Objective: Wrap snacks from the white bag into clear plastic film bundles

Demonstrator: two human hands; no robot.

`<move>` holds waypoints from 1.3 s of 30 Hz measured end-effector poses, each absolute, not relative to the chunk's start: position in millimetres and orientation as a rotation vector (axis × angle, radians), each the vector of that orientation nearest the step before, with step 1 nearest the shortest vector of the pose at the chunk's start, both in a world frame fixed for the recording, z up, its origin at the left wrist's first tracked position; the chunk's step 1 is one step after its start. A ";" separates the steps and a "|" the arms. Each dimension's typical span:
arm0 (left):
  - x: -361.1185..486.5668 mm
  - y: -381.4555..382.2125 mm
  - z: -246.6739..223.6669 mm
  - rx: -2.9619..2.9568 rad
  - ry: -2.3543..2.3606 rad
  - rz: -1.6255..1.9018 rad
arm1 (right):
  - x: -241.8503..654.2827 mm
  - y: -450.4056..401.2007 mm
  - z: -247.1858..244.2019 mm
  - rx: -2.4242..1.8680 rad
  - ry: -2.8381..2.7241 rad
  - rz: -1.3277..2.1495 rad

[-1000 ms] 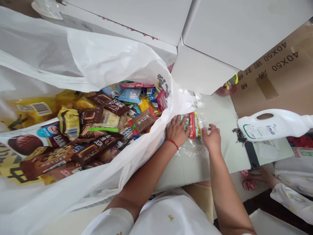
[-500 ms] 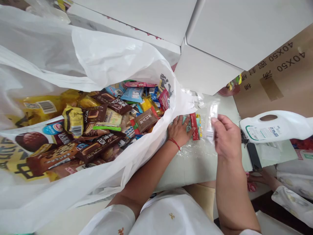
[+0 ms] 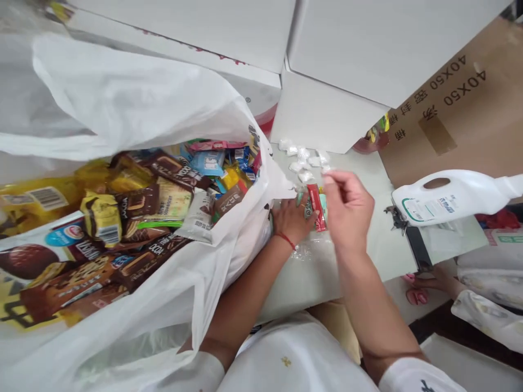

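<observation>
My left hand, with a red string bracelet at its wrist, lies on small snack packets with its fingers stretched out. A red packet shows beside its fingertips. To the right, my right hand is raised over the table with its fingers curled. Whatever it may hold is hidden. On my left a large white plastic bag gapes, full of wrapped snacks such as chocolate biscuits. A silvery-grey packet lies on top of them near the bag's rim.
Several small white packets lie on the table before white boxes. A white detergent bottle and a black bar-shaped object are to the right, by a cardboard box. Another person's hand shows below.
My right hand has moved left, and the pale clear packet it held no longer shows there. A silvery-grey packet now shows on the snacks in the bag. My left hand stays on the packets.
</observation>
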State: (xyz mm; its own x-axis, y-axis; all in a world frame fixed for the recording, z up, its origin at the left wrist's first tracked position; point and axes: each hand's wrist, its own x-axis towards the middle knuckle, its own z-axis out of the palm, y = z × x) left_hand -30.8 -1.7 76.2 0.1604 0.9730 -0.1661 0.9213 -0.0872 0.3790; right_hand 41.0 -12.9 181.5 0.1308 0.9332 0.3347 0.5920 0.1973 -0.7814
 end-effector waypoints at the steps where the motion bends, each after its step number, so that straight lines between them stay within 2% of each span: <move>1: -30.8 -1.5 74.9 2.052 1.787 0.250 | 69.6 -3.8 163.8 -1.659 -1.479 0.395; 3: -30.2 -1.0 70.5 2.044 1.766 0.390 | 118.2 13.5 127.2 -1.971 -1.386 0.335; 5: -29.4 -0.7 65.8 2.033 1.751 0.469 | 149.0 23.8 95.5 -2.156 -1.411 0.438; 9: -28.3 -1.2 61.5 2.035 1.738 0.490 | 165.8 22.9 65.7 -2.128 -1.428 0.794; 12: -28.0 -1.6 62.3 2.037 1.744 0.493 | 166.2 19.0 68.0 -2.098 -1.428 0.876; 17: -28.2 -1.8 63.8 2.032 1.748 0.482 | 169.6 18.9 78.8 -2.110 -1.381 0.754; 25: -29.6 -2.1 61.0 2.068 1.718 0.515 | 168.1 21.3 76.4 -2.057 -1.281 1.028; 30: -28.2 -1.9 61.2 2.058 1.718 0.484 | 162.0 25.6 73.9 -2.105 -1.319 0.899; 35: -27.5 -1.2 60.4 2.057 1.720 0.471 | 165.9 30.0 74.4 -2.149 -1.349 0.912; 39: -27.2 -0.1 59.6 2.055 1.708 0.457 | 178.7 22.6 77.4 -2.242 -1.337 0.713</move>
